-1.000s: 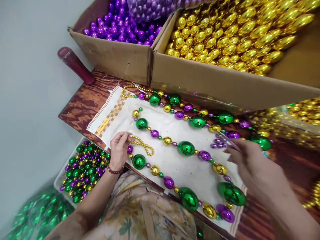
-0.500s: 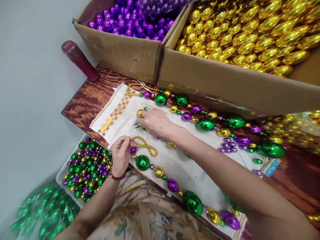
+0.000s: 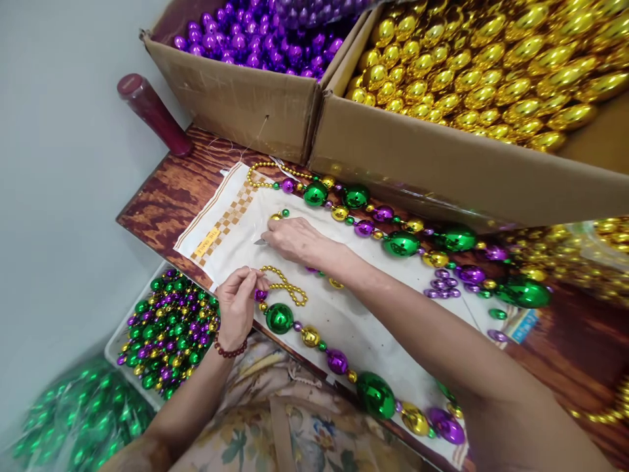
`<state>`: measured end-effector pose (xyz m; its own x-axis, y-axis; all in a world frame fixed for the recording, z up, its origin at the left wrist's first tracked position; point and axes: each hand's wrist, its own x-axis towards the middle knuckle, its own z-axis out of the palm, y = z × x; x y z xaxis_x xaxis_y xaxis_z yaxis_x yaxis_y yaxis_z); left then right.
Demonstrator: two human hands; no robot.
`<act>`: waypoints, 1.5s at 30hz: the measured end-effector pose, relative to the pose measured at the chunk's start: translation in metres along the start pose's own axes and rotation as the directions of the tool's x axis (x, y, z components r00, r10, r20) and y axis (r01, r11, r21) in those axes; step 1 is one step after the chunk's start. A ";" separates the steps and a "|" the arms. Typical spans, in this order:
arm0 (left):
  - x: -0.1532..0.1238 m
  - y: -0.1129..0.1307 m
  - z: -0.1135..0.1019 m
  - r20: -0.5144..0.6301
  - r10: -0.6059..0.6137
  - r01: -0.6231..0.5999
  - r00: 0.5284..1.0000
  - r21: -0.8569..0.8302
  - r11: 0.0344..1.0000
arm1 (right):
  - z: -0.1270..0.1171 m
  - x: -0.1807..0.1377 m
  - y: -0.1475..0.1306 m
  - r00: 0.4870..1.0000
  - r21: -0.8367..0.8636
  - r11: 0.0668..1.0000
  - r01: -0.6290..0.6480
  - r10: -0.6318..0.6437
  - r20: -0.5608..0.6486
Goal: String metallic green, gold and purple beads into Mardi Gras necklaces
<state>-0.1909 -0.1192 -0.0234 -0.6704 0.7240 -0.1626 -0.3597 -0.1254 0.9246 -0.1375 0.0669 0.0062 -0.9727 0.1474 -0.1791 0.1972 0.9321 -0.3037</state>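
Observation:
My left hand [image 3: 238, 303], with a bead bracelet at its wrist, pinches the end of a string beside a purple bead [image 3: 260, 295]. A loop of small gold beads [image 3: 287, 287] and a strand with a large green bead [image 3: 279, 318] run from that spot. Over the white cloth [image 3: 230, 242], my right hand [image 3: 297, 241] is closed around small scissors [image 3: 261, 242]. Only the pointed blade tips show, aimed left; the handles are hidden. A small green bead [image 3: 285, 213] and a gold bead lie just beyond the right knuckles.
Cardboard boxes of purple beads [image 3: 246, 42] and gold beads [image 3: 466, 78] stand at the back. A finished-looking strand [image 3: 401, 243] lies before them. Loose purple beads [image 3: 442, 285] sit at right, a dark red bottle [image 3: 157, 115] at left, and a bin of mixed beads [image 3: 167, 334] below.
My right hand has shifted slightly left and the scissor blades, spread apart before, now look closer together. My left hand keeps its pinch in nearly the same place.

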 end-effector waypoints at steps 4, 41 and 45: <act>0.001 -0.003 -0.005 -0.037 -0.047 0.046 0.998 -0.021 0.999 | -0.008 -0.034 0.027 0.970 0.071 0.972 -0.223 0.229 -0.086; 0.041 0.007 0.012 -0.032 -0.172 0.170 0.985 -0.047 0.984 | 0.027 -0.027 0.047 0.812 0.313 0.795 -0.520 0.574 -0.107; 0.044 0.018 0.015 -0.042 -0.164 0.163 0.986 -0.037 0.986 | -0.004 -0.060 0.031 0.856 0.482 0.826 -0.293 0.451 -0.252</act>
<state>-0.2171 -0.0794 -0.0088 -0.6288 0.7058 -0.3263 -0.4875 -0.0309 0.8726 -0.0739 0.0881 0.0111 -0.7750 0.6296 -0.0548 0.5067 0.5671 -0.6493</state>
